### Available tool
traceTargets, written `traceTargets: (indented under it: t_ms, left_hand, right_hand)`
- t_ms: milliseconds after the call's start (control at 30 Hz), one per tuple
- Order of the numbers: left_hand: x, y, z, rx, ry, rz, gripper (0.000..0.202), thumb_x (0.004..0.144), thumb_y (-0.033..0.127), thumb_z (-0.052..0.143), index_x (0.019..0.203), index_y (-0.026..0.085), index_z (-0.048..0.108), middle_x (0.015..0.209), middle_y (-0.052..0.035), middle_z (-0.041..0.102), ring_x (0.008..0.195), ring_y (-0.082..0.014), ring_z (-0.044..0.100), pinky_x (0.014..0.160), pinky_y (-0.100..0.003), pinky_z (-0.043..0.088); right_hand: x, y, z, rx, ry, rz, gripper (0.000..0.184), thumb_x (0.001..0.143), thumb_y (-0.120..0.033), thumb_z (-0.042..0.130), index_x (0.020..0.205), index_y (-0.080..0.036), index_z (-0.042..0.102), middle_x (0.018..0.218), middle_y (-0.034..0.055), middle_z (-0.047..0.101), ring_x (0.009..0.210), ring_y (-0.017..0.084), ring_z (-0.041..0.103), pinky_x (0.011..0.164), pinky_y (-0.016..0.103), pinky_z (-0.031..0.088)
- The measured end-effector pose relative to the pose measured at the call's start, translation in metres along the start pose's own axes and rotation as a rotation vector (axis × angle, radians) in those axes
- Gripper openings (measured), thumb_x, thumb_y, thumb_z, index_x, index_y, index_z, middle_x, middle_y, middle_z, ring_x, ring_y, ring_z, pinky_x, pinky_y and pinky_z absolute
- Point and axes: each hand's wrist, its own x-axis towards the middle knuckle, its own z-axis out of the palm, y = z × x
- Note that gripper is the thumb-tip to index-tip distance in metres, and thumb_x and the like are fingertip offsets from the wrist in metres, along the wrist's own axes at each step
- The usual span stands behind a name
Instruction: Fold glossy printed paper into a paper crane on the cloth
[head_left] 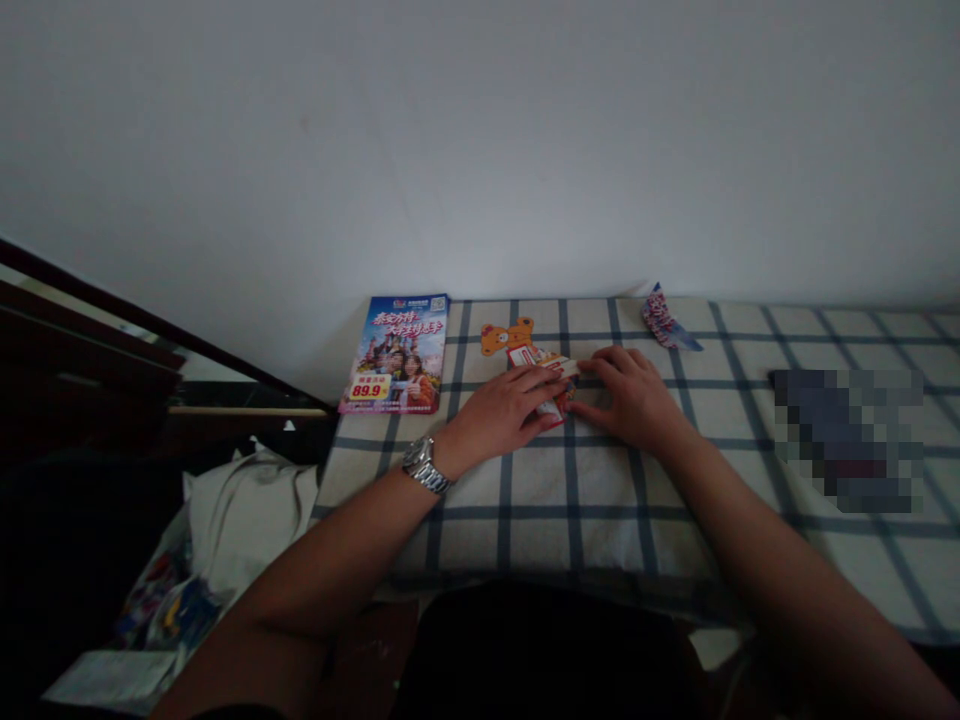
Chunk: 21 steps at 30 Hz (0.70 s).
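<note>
On the checked cloth (525, 500) both my hands press down on a small folded paper flyer (559, 385). My left hand (501, 408), a metal watch on its wrist, lies flat over the paper's left part with fingers stretched out. Over the paper's right end, my right hand (628, 392) has its fingers curled and pinched on the fold. Just behind the paper lies an orange bear-shaped card (507, 335).
A colourful leaflet (397, 352) lies at the cloth's far left corner. A folded paper piece (666, 322) sits near the wall. A blurred dark object (847, 440) rests at the right. Bags and cloth (225, 530) lie on the floor at the left.
</note>
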Motion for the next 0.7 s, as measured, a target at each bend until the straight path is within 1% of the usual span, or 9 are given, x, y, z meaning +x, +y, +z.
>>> traceTargets:
  t_ms: [100,300,500,700]
  left_hand:
    - [-0.0003,-0.0013,0.0002,0.003,0.003,0.007,0.050,0.105,0.035,0.060,0.153,0.022,0.050,0.159,-0.0096,0.051,0.148,-0.0261,0.047,0.125,-0.049,0.043]
    - [0.0001,-0.0014,-0.0008,-0.003,-0.001,0.019,0.046,0.106,0.037,0.059,0.149,0.022,0.054,0.157,-0.0104,0.052,0.147,-0.0272,0.048,0.125,-0.051,0.043]
    - [-0.0006,-0.0018,-0.0005,0.010,-0.002,0.029,0.047,0.106,0.039,0.058,0.149,0.020,0.053,0.157,-0.0107,0.053,0.147,-0.0273,0.047,0.126,-0.051,0.042]
    - [-0.0011,-0.0017,-0.0011,-0.006,0.010,0.034,0.048,0.106,0.037,0.058,0.151,0.022,0.051,0.156,-0.0109,0.053,0.147,-0.0269,0.048,0.125,-0.052,0.043]
  right_hand:
    - [0.0004,0.0020,0.0015,0.027,0.013,0.009,0.045,0.096,-0.054,0.067,0.126,-0.019,0.069,0.121,0.0159,0.067,0.108,0.035,0.062,0.090,0.050,0.052]
    - [0.0027,0.0020,-0.0024,0.054,0.029,0.022,0.036,0.100,-0.045,0.064,0.123,-0.019,0.072,0.117,0.0138,0.069,0.106,0.033,0.064,0.092,0.048,0.053]
    - [0.0034,0.0027,-0.0036,0.071,0.024,0.000,0.036,0.101,-0.042,0.061,0.130,-0.022,0.072,0.115,0.0130,0.070,0.103,0.032,0.064,0.091,0.048,0.053]
    - [0.0023,0.0054,-0.0009,0.057,0.004,-0.019,0.034,0.102,-0.043,0.060,0.127,-0.026,0.075,0.117,0.0127,0.068,0.105,0.032,0.063,0.090,0.048,0.052]
